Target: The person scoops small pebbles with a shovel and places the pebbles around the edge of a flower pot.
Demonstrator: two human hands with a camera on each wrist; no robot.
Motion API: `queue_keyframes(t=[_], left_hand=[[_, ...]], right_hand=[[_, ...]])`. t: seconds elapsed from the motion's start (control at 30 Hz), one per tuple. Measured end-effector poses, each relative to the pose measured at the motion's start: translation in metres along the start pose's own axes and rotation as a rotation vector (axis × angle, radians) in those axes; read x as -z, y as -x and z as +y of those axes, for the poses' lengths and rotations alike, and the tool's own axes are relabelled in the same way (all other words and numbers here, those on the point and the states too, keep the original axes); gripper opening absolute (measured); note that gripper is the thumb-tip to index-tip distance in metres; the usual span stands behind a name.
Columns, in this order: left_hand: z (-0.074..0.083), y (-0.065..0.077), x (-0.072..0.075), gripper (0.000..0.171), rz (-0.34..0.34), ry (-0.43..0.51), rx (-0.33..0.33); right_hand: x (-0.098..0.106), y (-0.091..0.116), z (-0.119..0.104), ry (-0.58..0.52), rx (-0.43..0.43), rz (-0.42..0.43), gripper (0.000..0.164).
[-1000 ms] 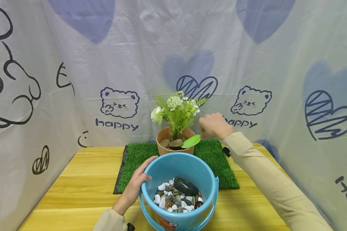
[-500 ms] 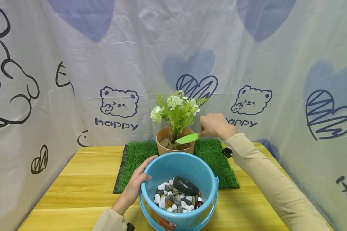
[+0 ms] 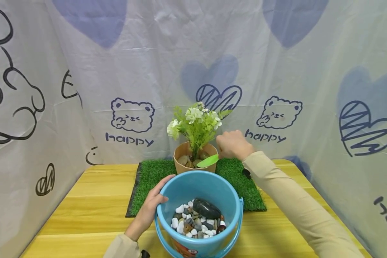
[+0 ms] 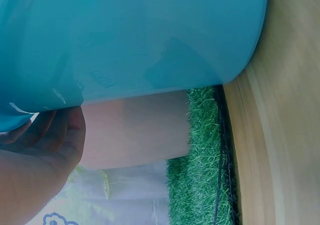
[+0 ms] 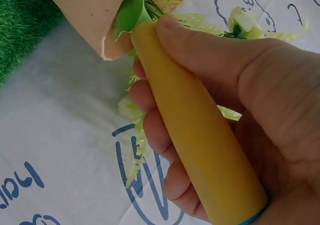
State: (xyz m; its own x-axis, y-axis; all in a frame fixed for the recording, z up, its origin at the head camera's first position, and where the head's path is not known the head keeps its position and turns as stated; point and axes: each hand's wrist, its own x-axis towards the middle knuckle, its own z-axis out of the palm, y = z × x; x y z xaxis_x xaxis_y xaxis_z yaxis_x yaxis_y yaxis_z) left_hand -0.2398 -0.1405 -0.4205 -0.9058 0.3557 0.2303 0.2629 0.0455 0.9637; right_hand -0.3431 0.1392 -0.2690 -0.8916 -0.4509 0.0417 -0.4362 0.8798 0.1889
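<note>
A small trowel with a green blade (image 3: 208, 161) and a yellow handle (image 5: 197, 120) is in my right hand (image 3: 234, 144), whose fingers and thumb wrap the handle. Its blade dips into the mouth of the tan flowerpot (image 3: 179, 167), above brown stones (image 3: 183, 160). White flowers and green leaves (image 3: 195, 123) stand upright in that pot. With the thumb over the rim and the fingers outside, my left hand (image 3: 150, 205) grips the light blue bucket (image 3: 198, 176). White, grey and brown pebbles (image 3: 196, 224) lie inside, with one large black stone (image 3: 207, 208).
Green artificial turf (image 3: 242, 190) lies under the pot, on a yellow wooden table (image 3: 96, 204). The bucket stands in front of the pot, its handle (image 3: 237, 234) folded down. A printed white curtain (image 3: 167, 46) surrounds the table on three sides.
The trowel blade swung left and rose a little over the pot, then came down near its front wall. My right hand is slightly lower and further left. The left hand and bucket stayed put.
</note>
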Motion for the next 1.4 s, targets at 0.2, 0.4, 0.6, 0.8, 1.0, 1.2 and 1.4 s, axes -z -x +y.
queue_keyframes(t=[0.2,0.4,0.6,0.8,1.0,1.2,1.4], left_hand=[[0.000,0.000,0.000,0.068,-0.003,0.004,-0.002],[0.000,0.000,0.000,0.068,0.001,-0.006,-0.009],[0.001,0.001,0.001,0.068,0.002,-0.007,-0.004],[0.001,0.002,0.001,0.068,-0.006,-0.008,-0.009],[0.000,0.000,0.001,0.068,-0.001,-0.008,-0.010],[0.000,0.000,0.001,0.068,-0.006,-0.010,-0.007],[0.001,0.001,0.002,0.069,-0.010,-0.010,-0.006]], right_hand=[[-0.004,0.002,0.006,-0.031,-0.006,0.013,0.043],[-0.010,0.011,0.017,-0.173,0.000,-0.011,0.024],[-0.014,0.021,0.023,-0.249,0.006,0.014,0.019],[-0.019,0.027,0.022,-0.278,0.020,0.041,0.019],[-0.021,0.030,0.022,-0.273,0.033,0.083,0.022],[-0.024,0.032,0.022,-0.282,0.027,0.087,0.037],[-0.029,0.034,0.021,-0.287,0.022,0.107,0.044]])
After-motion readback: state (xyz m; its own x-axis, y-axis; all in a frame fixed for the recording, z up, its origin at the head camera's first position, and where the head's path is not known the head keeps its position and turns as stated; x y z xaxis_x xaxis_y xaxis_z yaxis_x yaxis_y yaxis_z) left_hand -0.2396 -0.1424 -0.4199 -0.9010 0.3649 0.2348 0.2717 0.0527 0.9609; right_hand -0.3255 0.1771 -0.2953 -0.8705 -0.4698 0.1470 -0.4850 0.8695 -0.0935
